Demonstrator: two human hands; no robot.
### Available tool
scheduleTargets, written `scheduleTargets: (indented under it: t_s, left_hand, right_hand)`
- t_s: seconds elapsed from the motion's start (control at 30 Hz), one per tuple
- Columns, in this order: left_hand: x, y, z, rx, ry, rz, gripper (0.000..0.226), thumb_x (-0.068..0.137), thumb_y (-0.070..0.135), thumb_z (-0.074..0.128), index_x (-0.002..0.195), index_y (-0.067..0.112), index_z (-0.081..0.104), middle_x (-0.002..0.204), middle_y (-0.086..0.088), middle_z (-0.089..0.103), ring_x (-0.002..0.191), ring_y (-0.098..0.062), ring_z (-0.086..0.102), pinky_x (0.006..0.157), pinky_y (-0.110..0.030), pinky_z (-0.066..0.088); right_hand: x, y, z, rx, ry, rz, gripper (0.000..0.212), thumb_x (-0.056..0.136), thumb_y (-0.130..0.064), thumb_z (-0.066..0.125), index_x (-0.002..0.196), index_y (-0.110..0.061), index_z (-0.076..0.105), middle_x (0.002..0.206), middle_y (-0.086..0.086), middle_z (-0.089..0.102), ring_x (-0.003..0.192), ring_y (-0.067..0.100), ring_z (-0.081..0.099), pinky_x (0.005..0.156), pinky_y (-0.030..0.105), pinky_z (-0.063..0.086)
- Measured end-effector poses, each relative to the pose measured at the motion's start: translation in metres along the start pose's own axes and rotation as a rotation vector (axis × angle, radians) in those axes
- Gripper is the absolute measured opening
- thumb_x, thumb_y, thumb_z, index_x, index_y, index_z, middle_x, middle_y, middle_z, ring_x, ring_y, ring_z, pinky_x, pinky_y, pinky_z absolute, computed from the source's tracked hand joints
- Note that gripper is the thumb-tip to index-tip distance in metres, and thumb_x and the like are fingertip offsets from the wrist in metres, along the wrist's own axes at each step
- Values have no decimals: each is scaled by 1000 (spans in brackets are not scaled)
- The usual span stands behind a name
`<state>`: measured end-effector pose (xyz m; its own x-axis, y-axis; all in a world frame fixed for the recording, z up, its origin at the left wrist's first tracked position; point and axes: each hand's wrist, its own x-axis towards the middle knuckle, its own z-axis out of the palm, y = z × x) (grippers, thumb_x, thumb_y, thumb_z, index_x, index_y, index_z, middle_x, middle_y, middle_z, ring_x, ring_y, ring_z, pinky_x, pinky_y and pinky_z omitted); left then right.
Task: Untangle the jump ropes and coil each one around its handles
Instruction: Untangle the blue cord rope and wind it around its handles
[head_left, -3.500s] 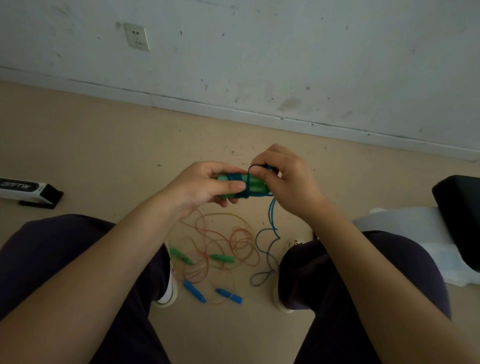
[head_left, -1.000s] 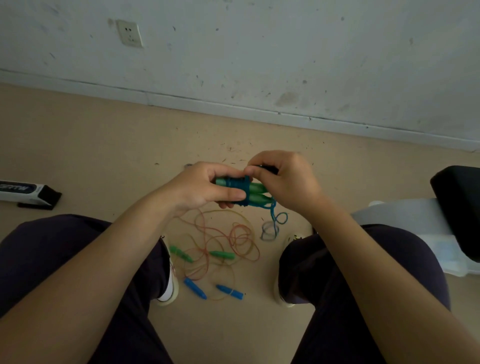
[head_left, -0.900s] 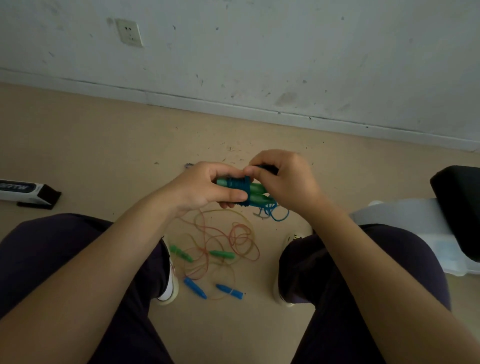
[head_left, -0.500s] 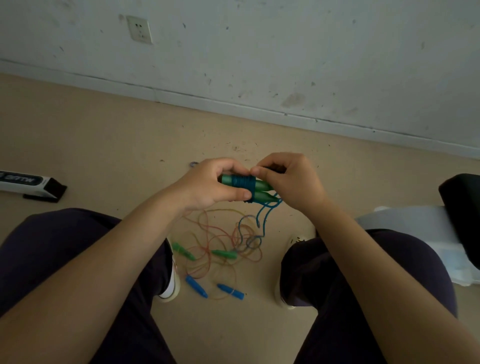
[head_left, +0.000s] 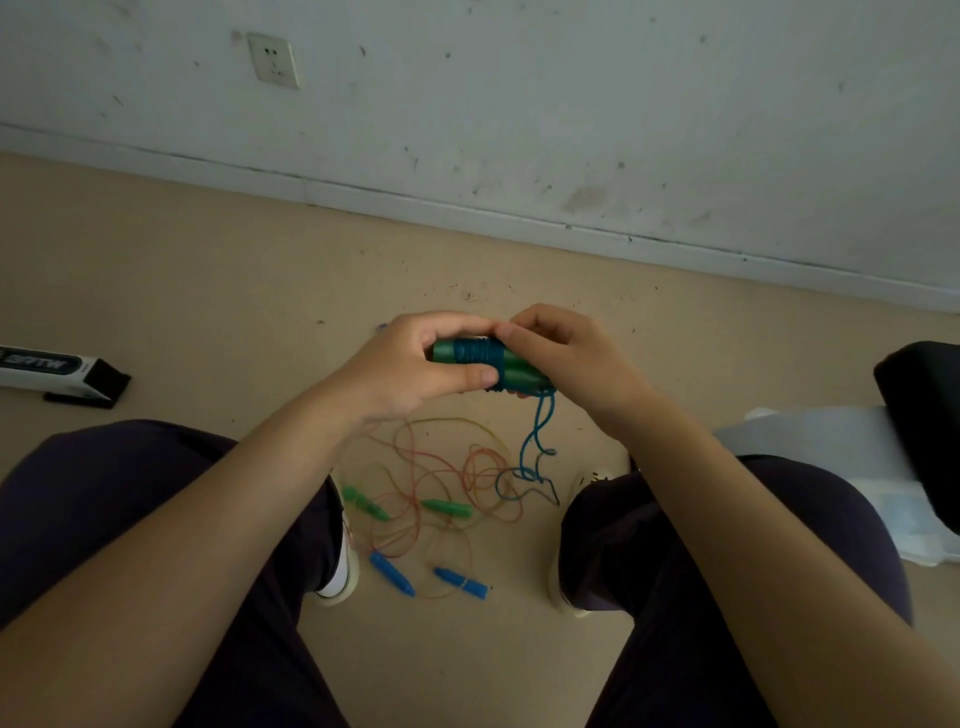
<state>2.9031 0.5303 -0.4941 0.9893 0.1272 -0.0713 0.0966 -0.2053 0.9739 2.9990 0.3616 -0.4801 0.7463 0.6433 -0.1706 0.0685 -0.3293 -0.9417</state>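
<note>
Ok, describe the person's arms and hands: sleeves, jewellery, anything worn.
Both forearms are bare up to the frame's edge, no sleeve in view. The left hand and right hand wear no gloves, and no rings, watch or wristbands show. Fingernails look short and unpainted.

The green handles (head_left: 519, 371) held between the two hands look like smooth plastic with a dull sheen, and the blue rope (head_left: 475, 353) wound round them is a thin, slightly glossy cord. On the floor (head_left: 208, 270), a matt beige surface flecked with dark specks, lie thin orange ropes (head_left: 431, 467) and smooth plastic handles, green (head_left: 447, 506) and blue (head_left: 392, 574). The wall (head_left: 571, 104) is matt pale paint, scuffed and stained. The trousers (head_left: 130, 493) are dark matt cloth.
</note>
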Motion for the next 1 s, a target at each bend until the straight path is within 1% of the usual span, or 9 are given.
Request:
scheduleTargets:
  t_s: [0.07,0.13,0.2,0.27,0.37,0.63,0.77,0.87,1.0]
  left_hand:
    - [2,0,2,-57,46,17,37,85,6,76,108,35,69,99,8,74,83,-5,70,77,-24,54]
    - [4,3,4,-139,131,16,31,89,1,69,105,28,67,100,0,70,76,-8,70,69,-23,55]
    - [5,7,4,-206,228,-5,26,92,1,65,105,22,63,98,-2,67,72,-9,69,67,-23,56]
    - [9,7,0,-263,325,-40,22,93,3,64,108,19,61,96,-2,68,67,-9,68,65,-23,56]
    - [11,4,-6,-310,406,-63,20,94,6,65,111,16,60,94,-6,70,64,-13,68,62,-26,55]
    - [8,1,-5,-164,420,-58,28,93,10,66,120,18,64,102,-4,72,72,-17,69,66,-26,58]
    - [10,-1,-2,-18,475,-53,23,91,8,67,110,22,66,95,-3,70,63,-14,64,63,-27,56]
    - [8,-1,0,53,409,-53,24,90,10,70,108,27,67,93,4,70,61,-12,64,62,-23,55]
    - [6,1,-1,114,102,-108,28,88,8,72,107,29,68,89,-3,73,61,-6,64,59,-20,52]
  right_hand:
    - [-2,-3,0,117,-46,22,16,94,-26,63,98,-10,66,87,14,69,72,24,67,75,40,57]
    - [-2,-4,-1,204,-105,33,21,96,-23,61,112,-9,63,94,12,67,75,23,64,78,38,56]
    - [-3,-2,0,236,-146,34,24,95,-21,61,117,-10,60,91,10,66,70,22,62,69,36,54]
    - [-3,1,4,201,-130,33,20,93,-17,64,112,-10,61,73,5,62,56,18,52,54,29,42]
    - [0,5,8,90,-87,24,15,96,-14,60,107,-6,63,57,-3,45,48,12,36,46,24,29]
    - [1,0,13,-140,-26,-85,23,98,-20,57,76,-22,61,47,-16,44,42,0,37,47,15,30]
    - [-1,-1,10,-118,-8,-154,25,98,-20,57,73,-15,58,52,-14,40,47,3,34,49,18,30]
    - [-5,-4,10,-128,-26,-230,24,96,-14,59,74,-5,57,56,-9,41,50,3,33,51,17,29]
    - [-6,-5,1,-246,-4,-281,22,95,-11,61,76,0,62,52,-14,44,46,1,39,50,12,28]
